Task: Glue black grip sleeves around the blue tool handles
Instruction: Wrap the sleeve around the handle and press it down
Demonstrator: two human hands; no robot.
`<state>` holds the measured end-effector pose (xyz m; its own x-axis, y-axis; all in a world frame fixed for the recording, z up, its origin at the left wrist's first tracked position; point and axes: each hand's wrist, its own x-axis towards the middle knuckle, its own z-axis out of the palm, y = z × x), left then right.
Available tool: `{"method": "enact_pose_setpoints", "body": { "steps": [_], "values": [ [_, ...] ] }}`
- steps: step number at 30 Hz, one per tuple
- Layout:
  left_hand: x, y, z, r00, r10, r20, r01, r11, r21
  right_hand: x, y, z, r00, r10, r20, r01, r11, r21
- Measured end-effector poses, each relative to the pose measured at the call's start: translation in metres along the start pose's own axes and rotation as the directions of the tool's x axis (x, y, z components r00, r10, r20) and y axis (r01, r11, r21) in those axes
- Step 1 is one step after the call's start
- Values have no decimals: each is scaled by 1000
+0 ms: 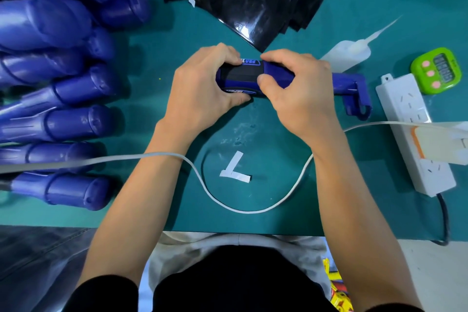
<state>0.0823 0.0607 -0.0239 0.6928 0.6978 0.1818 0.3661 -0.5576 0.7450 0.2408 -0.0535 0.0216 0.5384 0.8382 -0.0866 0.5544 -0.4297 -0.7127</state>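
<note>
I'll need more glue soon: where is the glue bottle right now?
In the head view, the glue bottle lies right of centre, just beyond the right hand and left of the green timer.

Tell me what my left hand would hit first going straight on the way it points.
Past the blue handle it grips, the left hand would likely meet the pile of black grip sleeves.

- A blue tool handle [291, 78] is held lying crosswise over the green bench [278, 7], gripped by the left hand [202, 88] and the right hand [298, 91].
- A black grip sleeve [240, 73] is pressed around the handle between both hands, fingers [281, 57] curled over it.
- More blue handles [65, 124] are piled at the left.
- Glossy black sheets [253, 0] lie behind, a glue bottle [347, 54] beside them.
- A white cable [240, 206] is looped under the forearms.
- A power strip [410, 119] and green timer [435, 71] are seen at right.
</note>
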Motion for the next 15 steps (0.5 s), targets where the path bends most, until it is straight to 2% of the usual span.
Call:
{"method": "enact_pose_setpoints", "body": {
  "steps": [8, 15],
  "values": [
    [-2, 0, 2, 999, 17, -29, -17, 1000, 0, 3, 7, 3, 1000, 1, -6, -1, 1000, 9],
    [-1, 1, 3, 999, 15, -35, -15, 1000, 5, 4, 11, 8, 997, 3, -74, -3, 1000, -5]
  ]
}}
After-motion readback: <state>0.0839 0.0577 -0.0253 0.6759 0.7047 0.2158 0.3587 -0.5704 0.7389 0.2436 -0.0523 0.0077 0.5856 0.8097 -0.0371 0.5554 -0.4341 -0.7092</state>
